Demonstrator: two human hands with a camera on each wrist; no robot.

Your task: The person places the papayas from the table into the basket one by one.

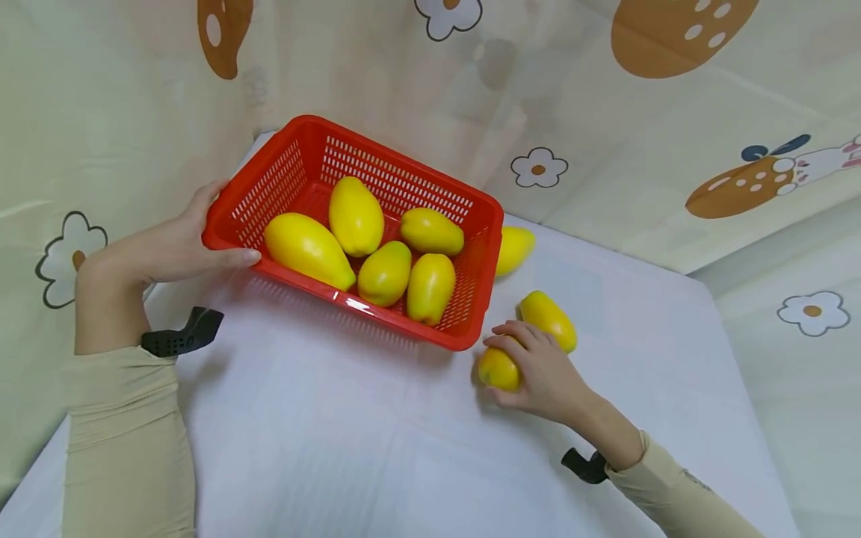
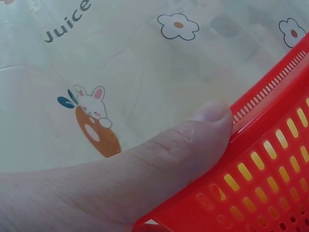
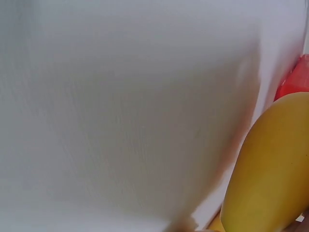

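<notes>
A red plastic basket (image 1: 471, 336) with slotted walls holds several yellow mangoes (image 1: 430, 288). My left hand (image 1: 176, 243) grips its left end, thumb over the front rim and fingers behind the wall. In the left wrist view the thumb (image 2: 183, 145) lies along the red rim. Just off the basket's right front corner, my right hand (image 1: 548, 373) curls its fingers and thumb around a mango (image 1: 499, 369). That mango (image 3: 270, 169) fills the right side of the right wrist view.
Close beyond my right hand, another mango (image 1: 550, 321) lies on the white tabletop (image 1: 323, 448). One more mango (image 1: 514, 250) sits against the basket's right end, partly hidden by it. A printed curtain (image 1: 572, 97) hangs along the table's back edge.
</notes>
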